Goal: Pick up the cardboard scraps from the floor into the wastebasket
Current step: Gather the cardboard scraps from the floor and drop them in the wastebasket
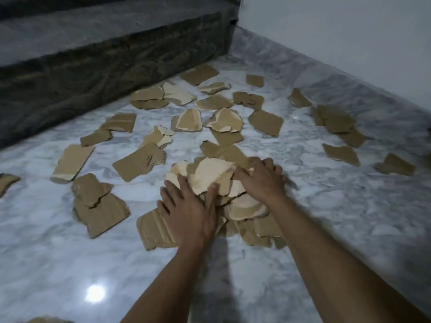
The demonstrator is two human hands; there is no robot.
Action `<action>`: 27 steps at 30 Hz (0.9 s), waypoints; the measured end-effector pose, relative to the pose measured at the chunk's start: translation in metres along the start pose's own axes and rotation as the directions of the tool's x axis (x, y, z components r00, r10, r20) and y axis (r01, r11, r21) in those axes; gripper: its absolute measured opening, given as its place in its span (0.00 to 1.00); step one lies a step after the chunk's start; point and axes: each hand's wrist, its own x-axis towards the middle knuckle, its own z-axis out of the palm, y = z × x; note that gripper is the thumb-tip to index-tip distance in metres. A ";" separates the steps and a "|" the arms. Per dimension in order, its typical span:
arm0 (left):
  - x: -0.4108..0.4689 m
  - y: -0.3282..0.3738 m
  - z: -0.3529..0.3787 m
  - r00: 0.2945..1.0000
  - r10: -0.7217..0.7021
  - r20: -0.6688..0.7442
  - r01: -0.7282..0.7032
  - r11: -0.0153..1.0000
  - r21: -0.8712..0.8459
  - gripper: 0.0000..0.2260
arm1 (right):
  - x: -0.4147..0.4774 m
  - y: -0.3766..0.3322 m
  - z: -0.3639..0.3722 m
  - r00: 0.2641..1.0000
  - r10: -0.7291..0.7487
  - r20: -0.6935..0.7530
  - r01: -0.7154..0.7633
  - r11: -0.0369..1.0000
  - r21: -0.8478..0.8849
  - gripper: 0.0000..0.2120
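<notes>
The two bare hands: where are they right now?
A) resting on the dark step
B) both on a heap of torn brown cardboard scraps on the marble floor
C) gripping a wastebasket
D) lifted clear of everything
B: the left hand and the right hand both lie on the heap of torn brown cardboard scraps on the grey-white marble floor.

Near floor bare — scraps crowd ahead.

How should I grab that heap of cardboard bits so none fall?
I'd scoop the heap at its bottom edges, from both sides together: it is loose, overlapping scraps on the floor, so squeeze inward and lift from underneath.
</notes>
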 end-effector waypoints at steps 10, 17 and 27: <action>0.002 0.016 -0.032 0.998 -0.012 0.056 0.045 0.772 -0.634 0.31 | -0.049 -0.019 0.016 0.997 0.022 0.069 -0.060 0.791 0.609 0.18; -0.016 0.058 -0.063 0.964 0.094 0.247 0.156 0.552 -0.819 0.27 | -0.096 0.009 -0.039 0.993 0.046 -0.111 0.055 0.645 0.762 0.29; -0.136 0.243 -0.097 0.887 0.365 0.284 0.125 0.403 -0.907 0.27 | -0.180 0.109 -0.219 0.849 0.198 -0.490 0.217 0.714 0.665 0.30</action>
